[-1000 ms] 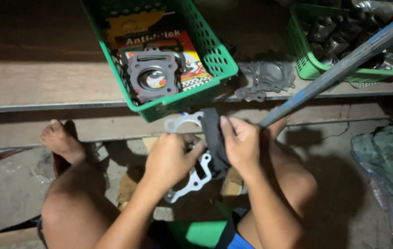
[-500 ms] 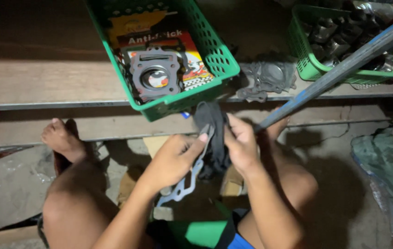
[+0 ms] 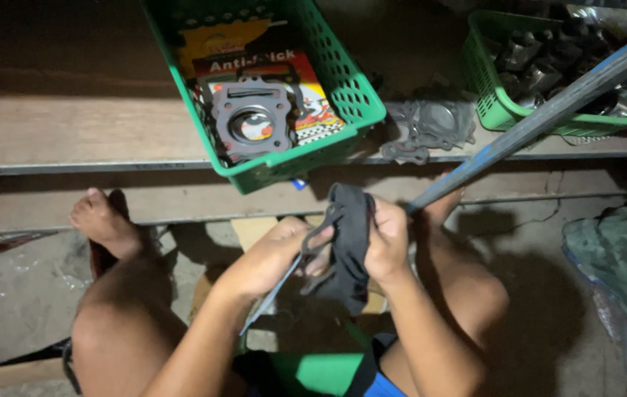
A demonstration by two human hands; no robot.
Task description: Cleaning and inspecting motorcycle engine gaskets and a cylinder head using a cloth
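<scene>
— What do the hands hold?
— The left hand is closed on a flat gasket, edge-on over the lap. The right hand grips a dark rag pressed to it.
— And beyond?
— A green basket with a gasket pack on the shelf; a second basket sits right.
</scene>
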